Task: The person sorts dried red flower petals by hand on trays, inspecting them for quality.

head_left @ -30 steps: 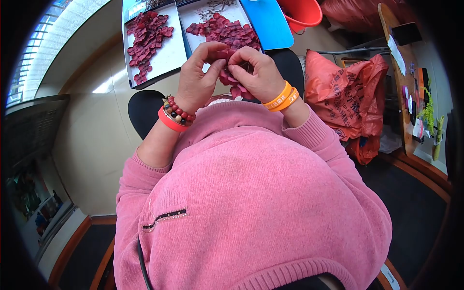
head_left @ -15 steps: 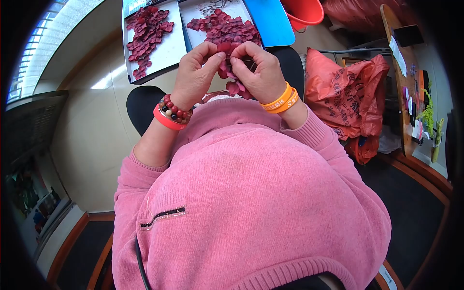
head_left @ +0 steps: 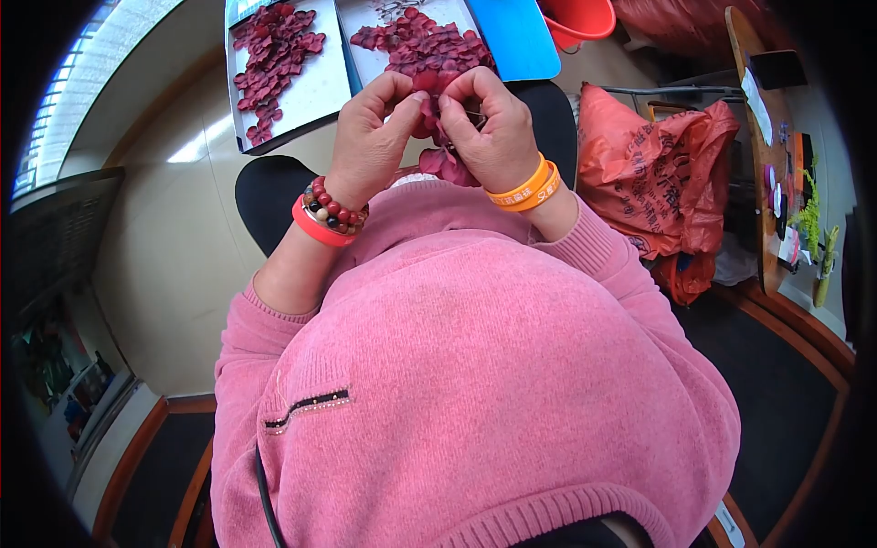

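My left hand [head_left: 370, 137], with a bead bracelet and a red band at the wrist, pinches a dark red artificial flower petal [head_left: 427, 111] between thumb and forefinger. Against the same bit of flower, my right hand [head_left: 498, 132], wearing orange wristbands, has its thumb and forefinger closed. A thin stem shows beside the right fingers. Below them hangs a pinker cluster of petals [head_left: 445, 165], in front of the right palm. Just beyond the fingertips lies a heap of dark red petals [head_left: 434, 50]. Exactly where each fingertip grips is partly hidden.
A white-lined box [head_left: 315, 87] holds another petal pile [head_left: 274, 68] at far left. A blue panel [head_left: 519, 41] adjoins the right compartment, with a red bucket [head_left: 585, 20] behind. Red plastic bags [head_left: 653, 169] stand at right, near a wooden board [head_left: 767, 155]. Black-clad knees [head_left: 274, 196] flank the hands.
Both hands stay at nearly the same spot with the petals between them, the fingers shifting slightly. The box sits a little higher and further left in view.
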